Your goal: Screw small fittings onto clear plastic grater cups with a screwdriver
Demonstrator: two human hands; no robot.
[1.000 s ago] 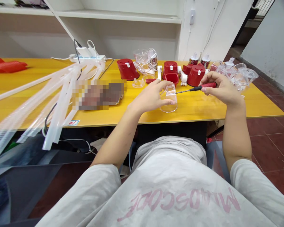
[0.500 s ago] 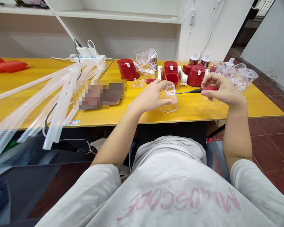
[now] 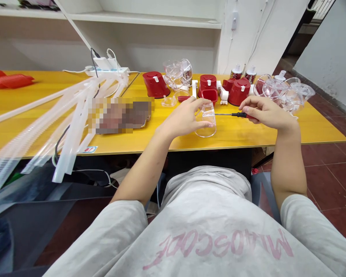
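Observation:
My left hand (image 3: 188, 116) grips a clear plastic cup-shaped part (image 3: 206, 129) lying on its side near the table's front edge, thumb and fingers spread round it. In my right hand (image 3: 263, 111) is a screwdriver (image 3: 235, 114), its red and black handle closed in the fingers. The thin metal shaft points left, and its tip meets the upper part of the clear piece; whether a screw sits there is too small to tell. Just behind the left hand stand a red plastic housing (image 3: 208, 86) and a small red open scoop-like part (image 3: 210, 96).
More red housings (image 3: 155, 84) and white brackets (image 3: 224, 95) line the back of the yellow table (image 3: 161, 140). Clear plastic parts (image 3: 288, 92) are heaped at the right. Long translucent tubes (image 3: 72, 146) overhang the left front edge. A power strip (image 3: 106, 71) is behind them.
My right hand has shifted its hold on the screwdriver, with the fingers now wrapped over the handle. The left hand and the clear part have stayed put.

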